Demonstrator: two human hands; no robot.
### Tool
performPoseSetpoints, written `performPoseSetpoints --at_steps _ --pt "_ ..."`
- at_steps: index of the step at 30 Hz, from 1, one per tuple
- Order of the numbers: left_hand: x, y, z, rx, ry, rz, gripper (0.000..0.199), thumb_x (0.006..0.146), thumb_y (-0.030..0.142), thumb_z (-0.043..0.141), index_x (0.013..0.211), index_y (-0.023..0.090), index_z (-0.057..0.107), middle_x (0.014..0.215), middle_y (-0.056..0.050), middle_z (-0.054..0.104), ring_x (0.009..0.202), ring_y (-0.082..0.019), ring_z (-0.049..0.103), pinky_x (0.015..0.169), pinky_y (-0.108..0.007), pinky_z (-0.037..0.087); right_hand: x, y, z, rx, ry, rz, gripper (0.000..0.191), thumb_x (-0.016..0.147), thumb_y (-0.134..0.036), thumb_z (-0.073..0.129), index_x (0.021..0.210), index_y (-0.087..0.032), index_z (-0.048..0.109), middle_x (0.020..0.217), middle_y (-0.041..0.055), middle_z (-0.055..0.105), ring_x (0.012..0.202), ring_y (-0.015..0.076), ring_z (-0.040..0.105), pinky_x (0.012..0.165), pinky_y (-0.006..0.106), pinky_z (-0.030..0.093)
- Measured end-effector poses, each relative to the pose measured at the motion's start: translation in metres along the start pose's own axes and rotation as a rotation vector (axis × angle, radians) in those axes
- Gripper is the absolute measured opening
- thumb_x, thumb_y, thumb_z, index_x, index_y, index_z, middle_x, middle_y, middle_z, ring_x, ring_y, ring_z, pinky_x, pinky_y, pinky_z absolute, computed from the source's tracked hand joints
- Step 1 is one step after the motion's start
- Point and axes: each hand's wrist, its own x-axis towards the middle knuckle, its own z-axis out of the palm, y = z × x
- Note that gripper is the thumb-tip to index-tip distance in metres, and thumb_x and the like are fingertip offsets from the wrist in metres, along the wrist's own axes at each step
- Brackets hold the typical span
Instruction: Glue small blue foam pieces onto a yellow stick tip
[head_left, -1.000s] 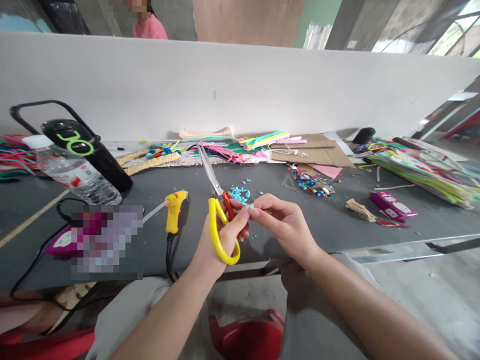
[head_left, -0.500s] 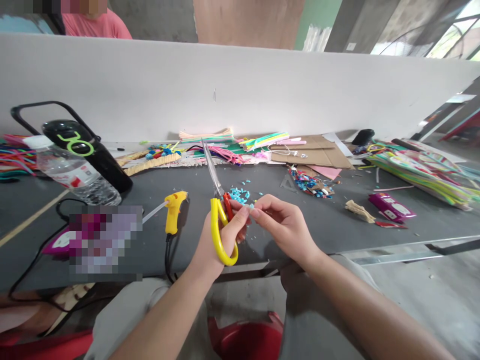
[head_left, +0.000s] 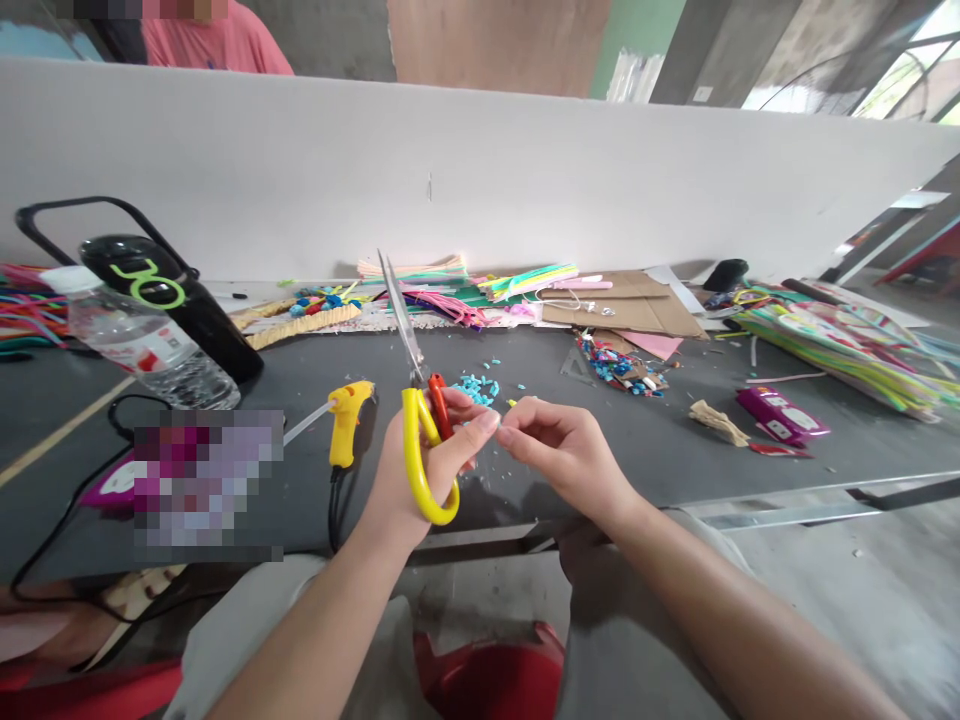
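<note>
Scissors (head_left: 431, 455) with yellow and red handles hang on my left hand (head_left: 427, 460), their blades pointing up and away. The thumb and fingers of that hand are pinched together. Close beside them, my right hand (head_left: 566, 455) is closed in a pinch too. Something tiny and pale shows between the two sets of fingertips, too small to make out. Just beyond the hands lies a pile of small light-blue pieces (head_left: 476, 388) on the dark grey table (head_left: 637, 470). Left of my left hand rests a yellow glue gun (head_left: 344, 425).
A water bottle (head_left: 142, 340) and black flask (head_left: 176, 300) stand at the left. Craft stems (head_left: 847, 350), cardboard (head_left: 630, 300) and a purple packet (head_left: 782, 415) lie towards the back and right. Behind a white partition (head_left: 480, 190) sits a person in pink (head_left: 232, 40).
My left hand and the scissors have shifted left, leaving a narrow gap between the fingertips. The right hand stays nearly in place. The person in pink appears slightly further right.
</note>
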Motion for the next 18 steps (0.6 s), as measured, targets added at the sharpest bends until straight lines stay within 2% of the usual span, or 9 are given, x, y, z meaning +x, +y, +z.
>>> performPoseSetpoints --at_steps 9,12,18 --pt "0.0013 -0.0041 -0.0025 0.007 -0.025 0.018 0.034 0.069 0.033 0.085 0.086 0.018 0.06 0.07 0.002 0.065 0.053 -0.01 0.055 0.05 -0.023 0.043 -0.0027 0.0039 0.0018 -0.056 0.014 -0.063 0.015 0.086 -0.031 0.074 0.081 -0.018 0.071 0.08 0.0026 0.064 0.073 0.0142 0.057 0.067 0.028 0.048" --pt "0.0029 -0.0056 -0.0036 0.012 0.004 0.031 0.032 0.07 0.034 0.084 0.086 0.018 0.061 0.065 0.002 0.063 0.049 -0.01 0.054 0.048 -0.023 0.041 -0.0017 0.0027 0.0001 -0.061 0.021 -0.033 0.016 0.085 -0.033 0.074 0.08 -0.018 0.07 0.079 0.0021 0.065 0.073 0.0141 0.057 0.067 0.028 0.048" --pt "0.0053 -0.0062 -0.0064 0.036 -0.054 -0.004 0.031 0.074 0.036 0.08 0.089 0.019 0.059 0.069 0.001 0.068 0.044 -0.009 0.053 0.044 -0.022 0.039 0.0011 -0.0014 -0.007 -0.024 0.085 0.012 0.024 0.081 -0.04 0.077 0.076 -0.018 0.068 0.075 0.0016 0.064 0.068 0.0134 0.055 0.062 0.027 0.046"
